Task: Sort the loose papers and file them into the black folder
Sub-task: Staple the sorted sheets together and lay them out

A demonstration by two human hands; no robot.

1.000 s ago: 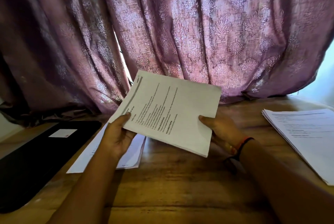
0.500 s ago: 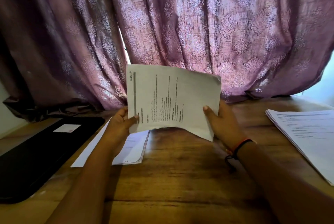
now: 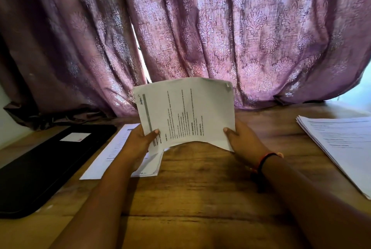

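Left hand (image 3: 140,140) and right hand (image 3: 242,141) pinch paper sheaf (image 3: 186,112) upright, thumbs in front. Black folder (image 3: 42,165) lies left of left hand.

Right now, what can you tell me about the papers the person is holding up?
The held papers are a thin bundle of white printed sheets, turned sideways so the black text lines run up and down, with a grey bar and a handwritten note near the left edge. They stand nearly upright above the wooden table, in front of the purple curtain. The left hand pinches the lower left corner, the right hand the lower right. The bottom edge bows upward between them, and the top right corner looks creased.
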